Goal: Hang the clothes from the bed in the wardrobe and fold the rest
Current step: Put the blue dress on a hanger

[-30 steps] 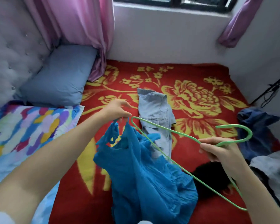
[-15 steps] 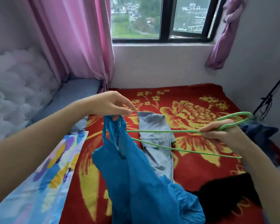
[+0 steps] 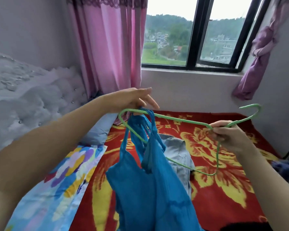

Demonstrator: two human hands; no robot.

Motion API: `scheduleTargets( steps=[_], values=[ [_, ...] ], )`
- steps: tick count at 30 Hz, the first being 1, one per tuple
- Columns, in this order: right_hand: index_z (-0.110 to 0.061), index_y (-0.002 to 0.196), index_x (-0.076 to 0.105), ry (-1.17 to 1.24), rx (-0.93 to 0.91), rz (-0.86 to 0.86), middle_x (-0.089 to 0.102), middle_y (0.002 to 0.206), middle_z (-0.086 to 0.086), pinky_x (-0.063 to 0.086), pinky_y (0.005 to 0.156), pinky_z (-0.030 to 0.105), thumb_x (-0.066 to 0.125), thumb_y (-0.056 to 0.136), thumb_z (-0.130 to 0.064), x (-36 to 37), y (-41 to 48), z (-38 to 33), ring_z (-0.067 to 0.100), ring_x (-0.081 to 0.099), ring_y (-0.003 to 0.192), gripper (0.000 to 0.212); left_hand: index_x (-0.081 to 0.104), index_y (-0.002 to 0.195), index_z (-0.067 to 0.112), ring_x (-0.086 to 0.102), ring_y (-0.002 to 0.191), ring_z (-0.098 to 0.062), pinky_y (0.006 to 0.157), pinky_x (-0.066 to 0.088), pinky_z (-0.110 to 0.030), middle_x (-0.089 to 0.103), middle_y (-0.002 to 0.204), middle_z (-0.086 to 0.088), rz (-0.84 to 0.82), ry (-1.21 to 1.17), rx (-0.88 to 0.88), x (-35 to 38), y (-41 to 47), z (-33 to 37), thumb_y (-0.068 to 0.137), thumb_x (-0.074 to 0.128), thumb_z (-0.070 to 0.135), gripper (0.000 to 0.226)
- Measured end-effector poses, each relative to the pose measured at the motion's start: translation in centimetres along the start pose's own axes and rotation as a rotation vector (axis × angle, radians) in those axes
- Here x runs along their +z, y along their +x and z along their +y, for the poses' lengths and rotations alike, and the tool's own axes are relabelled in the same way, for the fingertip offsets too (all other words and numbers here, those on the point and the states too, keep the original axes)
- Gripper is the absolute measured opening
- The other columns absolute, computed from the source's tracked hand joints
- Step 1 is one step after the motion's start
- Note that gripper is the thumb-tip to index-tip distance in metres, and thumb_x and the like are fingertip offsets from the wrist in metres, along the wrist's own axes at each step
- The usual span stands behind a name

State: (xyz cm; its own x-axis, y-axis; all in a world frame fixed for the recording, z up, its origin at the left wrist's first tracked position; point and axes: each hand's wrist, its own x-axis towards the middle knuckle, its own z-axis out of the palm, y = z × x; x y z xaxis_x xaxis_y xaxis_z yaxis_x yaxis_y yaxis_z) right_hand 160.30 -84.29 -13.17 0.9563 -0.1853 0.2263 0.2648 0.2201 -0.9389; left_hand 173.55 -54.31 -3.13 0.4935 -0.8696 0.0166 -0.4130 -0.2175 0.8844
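- The green hanger (image 3: 178, 120) is held up over the bed (image 3: 223, 189) by the right hand (image 3: 227, 135), which is closed round its neck just under the hook; the hook is pointed to the far right.
- The blue dress (image 3: 145, 189) is seen hanging from the hanger's left shoulder. Its straps (image 3: 151, 117) are bunched there, and the skirt is draped down at the near side.
- The left hand (image 3: 137, 99) is laid over that left end, fingers mostly stretched out and touching the straps. Whether a strap is pinched underneath cannot be told.
- The step in hand is judged to be threading the dress onto the hanger, and it is only half done (both straps look crowded on one side).
- One strap should be drawn across to the right shoulder while the hanger is held level, so that nothing slides off.
- Thin straps are likely to slip on a smooth rod, so each should be seated well in from its end before anything is let go.
- A denim garment (image 3: 178, 152) is left lying on the bed beneath; the wardrobe is not in view.
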Motion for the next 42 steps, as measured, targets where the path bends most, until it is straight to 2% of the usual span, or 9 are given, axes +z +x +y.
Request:
scheduleTargets(
  steps=[5, 9, 12, 17, 22, 29, 34, 37, 42],
  values=[
    [-0.007, 0.059, 0.073, 0.097, 0.049, 0.080, 0.049, 0.041, 0.006, 0.013, 0.048, 0.019, 0.023, 0.084, 0.015, 1.7, 0.2, 1.2, 0.006, 0.019, 0.040, 0.060, 0.073, 0.074, 0.017, 0.045, 0.061, -0.028, 0.070, 0.039, -0.034, 0.050, 0.052, -0.003, -0.003, -0.275, -0.075, 0.1, -1.2, -4.2, 0.087, 0.048, 0.037, 0.034],
    [-0.010, 0.055, 0.068, 0.169, 0.018, 0.102, 0.045, 0.042, -0.003, 0.012, 0.051, 0.019, 0.021, 0.087, 0.008, 1.8, 0.3, 0.7, 0.009, 0.011, 0.048, 0.059, 0.064, 0.075, 0.008, 0.057, 0.053, -0.008, 0.056, 0.047, -0.019, 0.062, 0.057, 0.002, 0.053, -0.422, -0.245, 0.9, -3.0, -6.6, 0.084, 0.046, 0.021, 0.023],
    [-0.011, 0.054, 0.067, 0.158, -0.031, 0.151, 0.044, 0.043, -0.005, 0.012, 0.050, 0.020, 0.041, 0.078, 0.000, 0.5, 0.6, -0.8, 0.011, 0.010, 0.049, 0.037, 0.056, 0.073, 0.004, 0.053, 0.042, -0.006, 0.044, 0.045, -0.017, 0.059, 0.051, 0.002, 0.191, -0.311, -0.211, -0.3, -4.4, -6.6, 0.084, 0.050, 0.010, 0.014],
    [-0.010, 0.057, 0.073, -0.064, 0.001, 0.272, 0.053, 0.044, 0.002, 0.022, 0.038, 0.010, 0.030, 0.089, 0.010, -2.5, 0.3, -2.7, 0.002, 0.028, 0.035, 0.056, 0.053, 0.077, 0.008, 0.051, 0.039, -0.009, 0.041, 0.043, -0.018, 0.056, 0.048, 0.001, 0.578, -0.516, -0.005, -4.0, -4.6, -1.8, 0.094, 0.041, 0.009, 0.021],
    [-0.021, 0.056, 0.074, -0.346, 0.043, 0.399, 0.059, 0.045, 0.001, 0.029, 0.035, 0.006, 0.046, 0.088, 0.007, -3.7, 0.3, -4.6, 0.000, 0.046, 0.035, 0.052, 0.059, 0.076, 0.009, 0.061, 0.049, -0.015, 0.046, 0.049, -0.021, 0.062, 0.058, -0.004, 0.517, -0.456, 0.066, -5.4, -3.8, 2.3, 0.094, 0.043, 0.011, 0.024],
    [-0.025, 0.116, 0.061, -0.573, -0.057, 0.157, 0.038, 0.057, -0.010, 0.025, 0.041, 0.008, 0.066, 0.081, -0.015, 3.7, -0.1, -3.5, 0.000, 0.031, 0.042, 0.037, 0.060, 0.077, 0.010, 0.059, 0.046, -0.010, 0.042, 0.044, -0.017, 0.063, 0.054, 0.000, 0.499, -0.299, 0.117, -2.3, 0.0, 7.0, 0.093, 0.048, 0.011, 0.020],
    [-0.015, 0.105, 0.063, -0.627, -0.077, 0.049, 0.051, 0.059, -0.021, 0.038, 0.051, 0.004, 0.077, 0.072, -0.007, 12.4, 1.2, -0.7, -0.007, 0.049, 0.048, 0.037, 0.057, 0.078, 0.008, 0.057, 0.045, -0.011, 0.043, 0.045, -0.019, 0.062, 0.054, -0.001, 0.381, -0.304, 0.217, 0.2, 1.6, 10.0, 0.094, 0.048, 0.010, 0.018],
    [-0.001, 0.085, 0.065, -0.572, -0.071, 0.038, 0.058, 0.069, 0.004, 0.042, 0.059, 0.017, 0.071, 0.079, -0.004, 14.1, 2.0, -0.2, 0.009, 0.052, 0.060, 0.008, 0.057, 0.078, 0.009, 0.057, 0.046, -0.011, 0.045, 0.045, -0.018, 0.062, 0.055, 0.000, 0.388, -0.342, 0.236, 0.0, 1.6, 9.9, 0.094, 0.047, 0.011, 0.019],
    [0.012, 0.078, 0.064, -0.472, -0.082, 0.178, 0.052, 0.068, 0.012, 0.036, 0.059, 0.028, 0.067, 0.083, -0.007, 13.2, 3.0, -1.7, 0.021, 0.044, 0.064, 0.020, 0.062, 0.096, 0.002, 0.059, 0.058, -0.012, 0.048, 0.045, -0.016, 0.061, 0.071, -0.004, 0.572, -0.274, 0.056, -2.5, 1.2, 2.9, 0.098, 0.045, 0.018, 0.023]
  ],
)
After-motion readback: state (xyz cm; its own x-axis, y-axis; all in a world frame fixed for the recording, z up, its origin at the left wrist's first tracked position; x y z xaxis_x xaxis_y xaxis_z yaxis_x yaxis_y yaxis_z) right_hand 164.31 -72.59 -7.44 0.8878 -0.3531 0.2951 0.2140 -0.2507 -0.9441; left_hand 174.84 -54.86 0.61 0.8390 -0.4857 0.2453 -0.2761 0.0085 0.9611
